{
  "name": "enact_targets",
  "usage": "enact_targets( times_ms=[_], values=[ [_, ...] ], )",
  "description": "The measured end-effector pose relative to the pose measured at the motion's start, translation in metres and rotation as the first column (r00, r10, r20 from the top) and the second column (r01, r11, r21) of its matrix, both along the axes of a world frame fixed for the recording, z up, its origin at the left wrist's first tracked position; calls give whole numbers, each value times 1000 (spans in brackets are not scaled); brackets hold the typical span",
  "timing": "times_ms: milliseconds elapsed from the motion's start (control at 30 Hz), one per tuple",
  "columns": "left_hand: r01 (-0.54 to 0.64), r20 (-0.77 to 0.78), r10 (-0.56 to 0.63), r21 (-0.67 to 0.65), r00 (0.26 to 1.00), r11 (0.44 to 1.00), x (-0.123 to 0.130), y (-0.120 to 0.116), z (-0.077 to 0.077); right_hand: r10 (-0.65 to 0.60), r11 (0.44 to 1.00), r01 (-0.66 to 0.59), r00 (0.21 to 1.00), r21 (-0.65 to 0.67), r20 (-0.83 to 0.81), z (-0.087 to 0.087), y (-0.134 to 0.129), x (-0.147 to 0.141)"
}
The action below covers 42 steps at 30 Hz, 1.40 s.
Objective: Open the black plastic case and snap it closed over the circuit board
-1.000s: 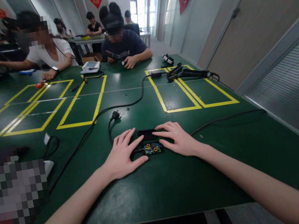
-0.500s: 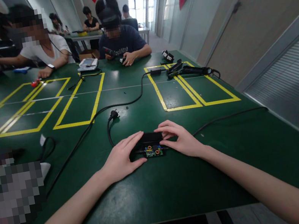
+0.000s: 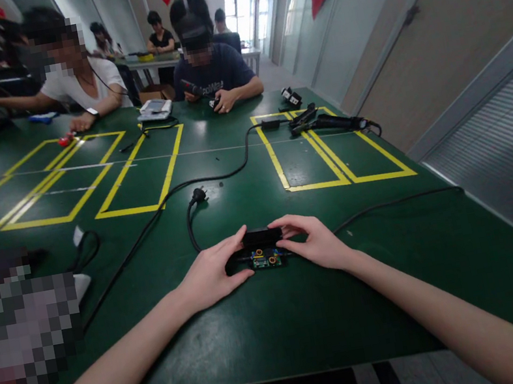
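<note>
Between my hands a small green circuit board [image 3: 267, 259] with copper-coloured ring coils faces up, dark leads at both ends. Just behind it is a black plastic casing half [image 3: 262, 237], long and box-shaped. My left hand [image 3: 211, 271] has its fingertips on the casing's left end, while its thumb reaches to the board's left front corner. At the other end, the fingers of my right hand [image 3: 312, 242] grip the casing, the thumb close above the board. Whether the casing touches the board cannot be made out.
A black plug [image 3: 198, 195] lies beyond my left hand. A long black cable [image 3: 176, 185] crosses the green table [image 3: 207, 359] to a small black box [image 3: 271, 124]. Black handled tools [image 3: 331, 121] lie at the far right. Co-workers sit across the table; a pixelated object is on the left.
The view has shifted slightly. My right hand's fingers have lowered a little at the casing's end; my left hand keeps nearly the same pose.
</note>
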State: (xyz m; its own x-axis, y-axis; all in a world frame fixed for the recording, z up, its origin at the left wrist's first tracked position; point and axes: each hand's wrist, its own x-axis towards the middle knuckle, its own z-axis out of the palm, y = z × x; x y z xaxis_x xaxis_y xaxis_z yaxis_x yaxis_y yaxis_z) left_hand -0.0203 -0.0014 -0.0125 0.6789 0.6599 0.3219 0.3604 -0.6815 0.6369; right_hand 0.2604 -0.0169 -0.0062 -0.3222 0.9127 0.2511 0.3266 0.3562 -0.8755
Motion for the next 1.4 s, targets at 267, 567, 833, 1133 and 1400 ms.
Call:
enact_targets(
  times_ms=[267, 567, 833, 1133, 1400],
  values=[
    [-4, -18, 4, -1, 1000, 1000, 0, 0, 1, -10, 998, 9, 1000, 61, 18, -1, -2, -1],
    [-9, -57, 10, 14, 998, 1000, 0, 0, 3, 53, 987, -68, 993, 143, 107, 6, -4, 0],
    [-8, -44, 8, 11, 999, 1000, 0, -1, 4, -15, 983, -5, 994, 185, 108, 0, -4, -3],
    [-12, -68, 15, 44, 998, 999, 1, -1, 6, 6, 964, -32, 995, 263, 100, 1, -3, -4],
    [26, -49, -25, 14, 998, 1000, 4, -3, 15, 108, 952, -134, 988, 275, 109, 5, -5, -4]
  ],
)
